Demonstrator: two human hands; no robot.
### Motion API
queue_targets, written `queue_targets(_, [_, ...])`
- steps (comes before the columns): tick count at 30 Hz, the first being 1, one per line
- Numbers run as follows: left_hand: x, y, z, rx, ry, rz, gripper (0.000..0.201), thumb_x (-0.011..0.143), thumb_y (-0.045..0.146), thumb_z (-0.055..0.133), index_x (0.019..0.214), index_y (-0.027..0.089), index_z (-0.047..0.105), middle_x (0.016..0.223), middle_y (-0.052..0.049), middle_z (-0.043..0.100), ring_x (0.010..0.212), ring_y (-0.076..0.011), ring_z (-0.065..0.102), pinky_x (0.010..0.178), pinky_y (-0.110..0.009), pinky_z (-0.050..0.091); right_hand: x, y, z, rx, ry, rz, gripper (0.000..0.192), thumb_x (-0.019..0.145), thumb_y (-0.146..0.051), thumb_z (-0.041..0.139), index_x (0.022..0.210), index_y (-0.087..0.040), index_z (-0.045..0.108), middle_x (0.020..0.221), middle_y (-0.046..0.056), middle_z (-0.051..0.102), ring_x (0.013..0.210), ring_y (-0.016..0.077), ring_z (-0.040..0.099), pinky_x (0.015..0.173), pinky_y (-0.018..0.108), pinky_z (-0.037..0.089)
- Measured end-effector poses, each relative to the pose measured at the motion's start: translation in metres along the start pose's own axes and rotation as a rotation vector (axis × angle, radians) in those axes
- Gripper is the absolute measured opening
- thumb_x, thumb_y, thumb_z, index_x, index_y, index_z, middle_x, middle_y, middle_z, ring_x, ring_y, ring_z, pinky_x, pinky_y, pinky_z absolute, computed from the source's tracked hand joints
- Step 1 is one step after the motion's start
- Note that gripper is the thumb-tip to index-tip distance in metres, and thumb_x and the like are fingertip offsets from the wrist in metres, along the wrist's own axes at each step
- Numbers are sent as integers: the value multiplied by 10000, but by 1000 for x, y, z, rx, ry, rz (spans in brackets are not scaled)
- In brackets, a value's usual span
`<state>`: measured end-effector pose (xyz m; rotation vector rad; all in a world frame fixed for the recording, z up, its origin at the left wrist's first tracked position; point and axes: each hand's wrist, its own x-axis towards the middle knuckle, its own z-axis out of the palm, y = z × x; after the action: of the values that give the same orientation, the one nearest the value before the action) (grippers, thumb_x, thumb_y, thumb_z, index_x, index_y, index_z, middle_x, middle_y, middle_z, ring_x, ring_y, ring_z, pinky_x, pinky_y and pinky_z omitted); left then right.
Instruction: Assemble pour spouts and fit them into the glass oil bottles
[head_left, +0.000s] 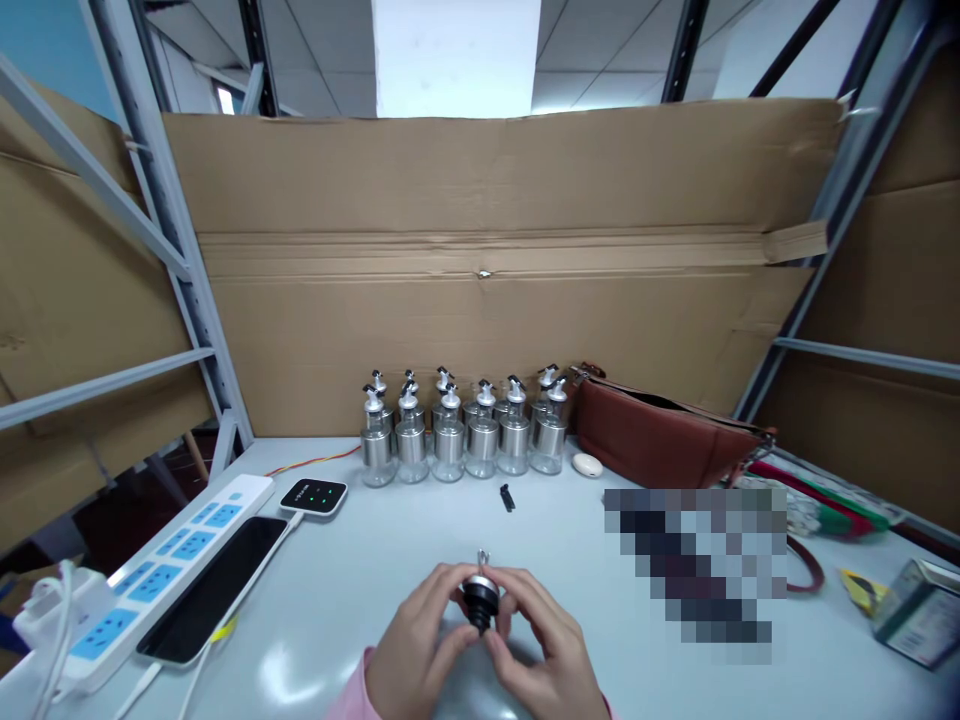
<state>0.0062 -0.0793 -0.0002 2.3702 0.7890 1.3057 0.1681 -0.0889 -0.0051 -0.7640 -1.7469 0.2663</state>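
Both hands meet low over the pale table [360, 600], nearest the camera, closed together on one small pourer cap [481, 597]. Fingertips of the left hand [416, 650] pinch its left side, and those of the right hand [544, 655] its right, with the thin metal spout pointing up between them. The cap looks light and stiff, with a smooth metal collar that could slip; the dark ribbed stopper below seems the surer place to grip, and the slim spout the part to leave alone. Beyond the cap a small black piece [507, 497] lies loose on the table. Farther behind the cap, two rows of glass bottles [461, 435] stand against the cardboard. Right of those lies a brown bag [660, 435]; left of the cap lie a phone [214, 590] and a power strip [161, 575].
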Motion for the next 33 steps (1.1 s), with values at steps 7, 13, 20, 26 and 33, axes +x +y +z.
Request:
queue_targets(7, [2,1,0,37,11,31,297,932,324,380,1215,237,406,950,-45,605,804,-147,604,730,-233,489,-6,3,1,-15,-47,43,466,729,-55,533,1160,-230,500,813,4,589,525,81,512,587,221,500])
queue_targets(13, [2,5,0,12,27,22,283,931,344,369,1152,192,458,861,-49,593,704,-148,592,652,-246,485,-6,2,-1,-13,-44,43,414,735,-70,518,1128,-200,529,808,18,593,498,82,476,554,227,488])
queue_targets(20, [1,6,0,-11,29,-4,266,931,328,378,1129,180,475,843,-48,580,680,-138,565,651,-247,478,-1,-10,-2,4,-13,49,357,768,-74,510,1095,-213,552,760,3,579,490,83,476,528,214,481])
queue_targets(26, [0,4,0,-36,50,18,233,921,313,417,1100,179,484,803,-29,551,641,-120,523,623,-224,457,-1,-11,-4,61,-63,67,324,821,-110,507,1123,-221,548,841,34,588,564,94,529,580,223,498])
queue_targets(33, [0,6,-2,-113,64,37,209,902,340,463,1030,178,501,751,-14,511,643,-113,503,596,-206,439,-3,-12,-5,114,-93,74,282,845,-135,482,1108,-199,560,876,67,620,635,120,580,642,250,523])
